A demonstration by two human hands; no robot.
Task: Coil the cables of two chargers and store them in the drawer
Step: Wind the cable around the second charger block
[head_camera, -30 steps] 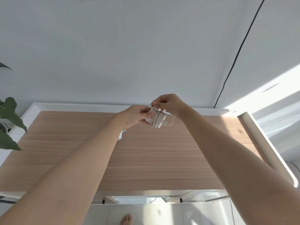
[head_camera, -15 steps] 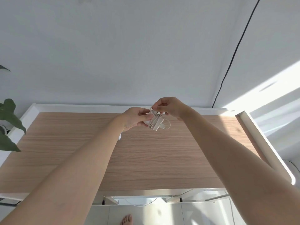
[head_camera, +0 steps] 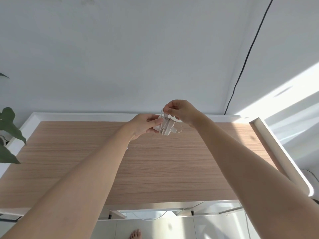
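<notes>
1. Left hand (head_camera: 143, 125) grips a white charger (head_camera: 166, 128) with coiled cable, held above the tabletop's (head_camera: 172, 169) far edge.
2. Right hand (head_camera: 181, 110) pinches the cable's loose end (head_camera: 163, 112).
3. No writing is legible.
4. Leaves (head_camera: 8, 135) at the left edge are cut off; a black wire (head_camera: 245, 61) runs down the wall.

White coiled charger cable (head_camera: 166, 128), midair

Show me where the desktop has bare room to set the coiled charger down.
Bare wood runs between the two forearms, from under the hands to the near edge. More lies left of the left hand toward the plant leaves. It is crowded only at the charger, pinched by the right hand.
</notes>
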